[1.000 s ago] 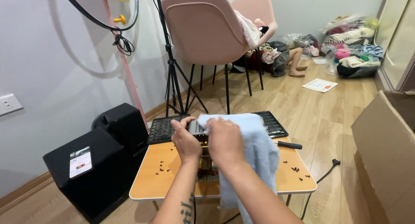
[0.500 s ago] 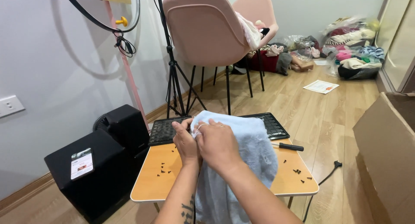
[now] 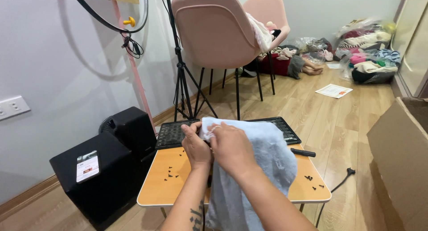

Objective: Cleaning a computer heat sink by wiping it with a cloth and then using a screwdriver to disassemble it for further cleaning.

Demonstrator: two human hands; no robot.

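Observation:
My left hand (image 3: 195,146) and my right hand (image 3: 232,145) are side by side over a small wooden table (image 3: 157,192). Both grip a pale blue towel (image 3: 263,164) that drapes over my right forearm and hangs below the table edge. Whatever lies under the towel is hidden. Behind my hands a black keyboard (image 3: 173,134) lies across the table's far side, partly covered by the towel. Several small black screws (image 3: 170,170) are scattered on the tabletop left of my hands, and more lie at the right. A black pen-like tool (image 3: 303,152) rests at the right.
A black box with a phone on it (image 3: 96,177) stands left of the table. Two pink chairs (image 3: 214,30) and a tripod stand (image 3: 182,79) are behind. A cardboard box (image 3: 397,164) is at the right. Clothes (image 3: 365,48) are piled at the far wall. A cable plug (image 3: 350,171) lies on the floor.
The towel has been pulled down and toward me, now covering more of what my hands hold. My hands have shifted slightly lower and closer together.

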